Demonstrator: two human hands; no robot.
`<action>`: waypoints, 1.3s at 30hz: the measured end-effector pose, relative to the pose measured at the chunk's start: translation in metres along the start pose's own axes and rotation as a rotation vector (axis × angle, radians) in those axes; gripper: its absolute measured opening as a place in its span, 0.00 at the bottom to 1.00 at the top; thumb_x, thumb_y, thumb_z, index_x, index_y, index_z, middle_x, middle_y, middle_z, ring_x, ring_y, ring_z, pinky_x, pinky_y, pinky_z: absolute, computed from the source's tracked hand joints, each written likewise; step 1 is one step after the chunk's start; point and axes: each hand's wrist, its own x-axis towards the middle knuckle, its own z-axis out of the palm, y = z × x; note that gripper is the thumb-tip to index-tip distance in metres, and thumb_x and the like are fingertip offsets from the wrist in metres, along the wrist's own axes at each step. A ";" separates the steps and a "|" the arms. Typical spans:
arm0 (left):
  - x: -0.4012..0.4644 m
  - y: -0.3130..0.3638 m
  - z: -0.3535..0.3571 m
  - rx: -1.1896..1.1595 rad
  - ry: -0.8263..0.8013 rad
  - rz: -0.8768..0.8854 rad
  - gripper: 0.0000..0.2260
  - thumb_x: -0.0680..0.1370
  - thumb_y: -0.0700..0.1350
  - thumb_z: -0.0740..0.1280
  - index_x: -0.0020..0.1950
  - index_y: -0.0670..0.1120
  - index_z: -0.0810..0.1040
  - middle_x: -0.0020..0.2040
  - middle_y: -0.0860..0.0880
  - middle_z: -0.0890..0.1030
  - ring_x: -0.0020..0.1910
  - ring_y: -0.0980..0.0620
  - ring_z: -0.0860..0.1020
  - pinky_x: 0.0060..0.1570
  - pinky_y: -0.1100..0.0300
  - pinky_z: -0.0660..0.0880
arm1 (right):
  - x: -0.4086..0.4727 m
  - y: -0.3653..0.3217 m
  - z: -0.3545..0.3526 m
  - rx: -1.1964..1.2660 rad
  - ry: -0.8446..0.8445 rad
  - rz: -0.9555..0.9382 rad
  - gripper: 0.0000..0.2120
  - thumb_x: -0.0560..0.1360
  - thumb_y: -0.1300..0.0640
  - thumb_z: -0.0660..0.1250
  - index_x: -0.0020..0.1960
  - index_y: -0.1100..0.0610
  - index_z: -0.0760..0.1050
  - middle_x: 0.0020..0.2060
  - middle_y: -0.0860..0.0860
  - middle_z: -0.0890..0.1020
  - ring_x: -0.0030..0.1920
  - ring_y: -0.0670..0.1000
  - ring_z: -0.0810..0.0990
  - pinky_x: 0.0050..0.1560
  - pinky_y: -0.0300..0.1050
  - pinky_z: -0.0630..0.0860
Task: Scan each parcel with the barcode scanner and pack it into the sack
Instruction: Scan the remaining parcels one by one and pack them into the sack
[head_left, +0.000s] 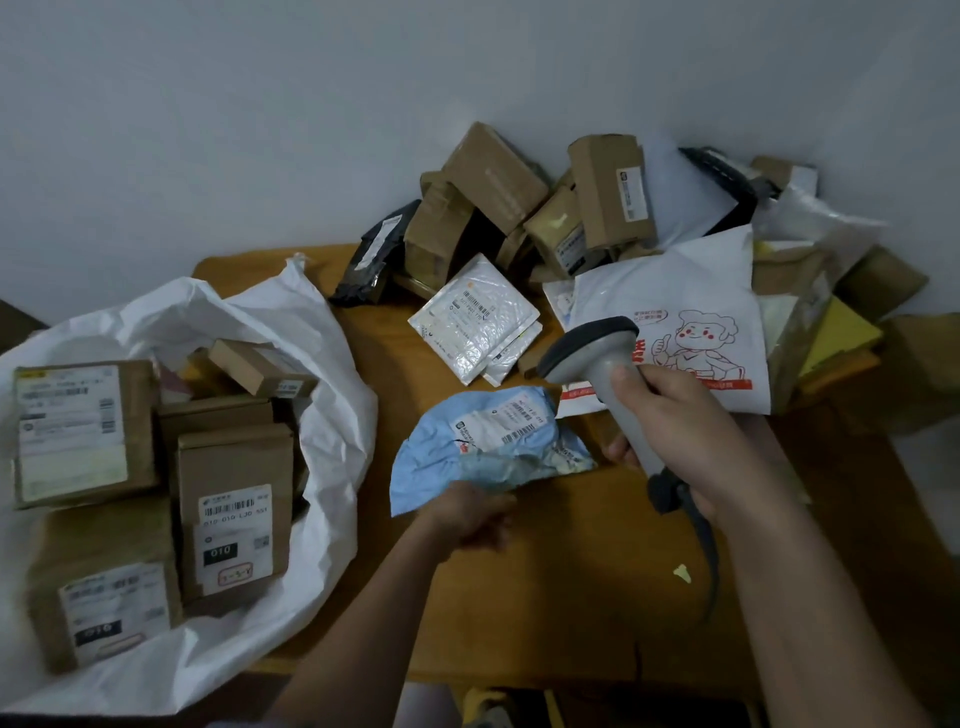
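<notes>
Over wooden table (545, 597), left hand (475, 519) pinches blue parcel's (467, 457) near edge.

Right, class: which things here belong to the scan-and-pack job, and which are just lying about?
Job:
barcode scanner in the right hand
blue parcel in the left hand
white sack holding boxes
parcel pile

Lying about:
yellowish scrap on the table
</notes>
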 end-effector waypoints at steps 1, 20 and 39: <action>0.002 0.005 -0.001 -0.088 0.120 0.090 0.15 0.80 0.49 0.67 0.37 0.42 0.77 0.27 0.46 0.79 0.23 0.53 0.75 0.22 0.66 0.66 | 0.000 0.001 -0.001 -0.005 0.002 0.003 0.14 0.82 0.46 0.57 0.50 0.53 0.76 0.39 0.58 0.81 0.28 0.45 0.80 0.41 0.53 0.78; 0.053 -0.012 0.001 0.762 0.729 0.256 0.28 0.74 0.59 0.71 0.66 0.46 0.67 0.62 0.45 0.71 0.59 0.46 0.72 0.47 0.57 0.70 | 0.008 0.028 -0.011 -0.048 0.079 0.062 0.13 0.82 0.46 0.58 0.47 0.52 0.77 0.26 0.49 0.81 0.30 0.47 0.82 0.41 0.51 0.79; 0.025 -0.029 -0.026 -0.640 0.282 0.123 0.05 0.81 0.39 0.63 0.46 0.43 0.72 0.50 0.43 0.79 0.49 0.45 0.78 0.43 0.51 0.78 | 0.000 -0.010 0.022 -0.018 0.016 -0.022 0.13 0.82 0.47 0.58 0.47 0.52 0.76 0.34 0.54 0.80 0.25 0.42 0.79 0.33 0.43 0.74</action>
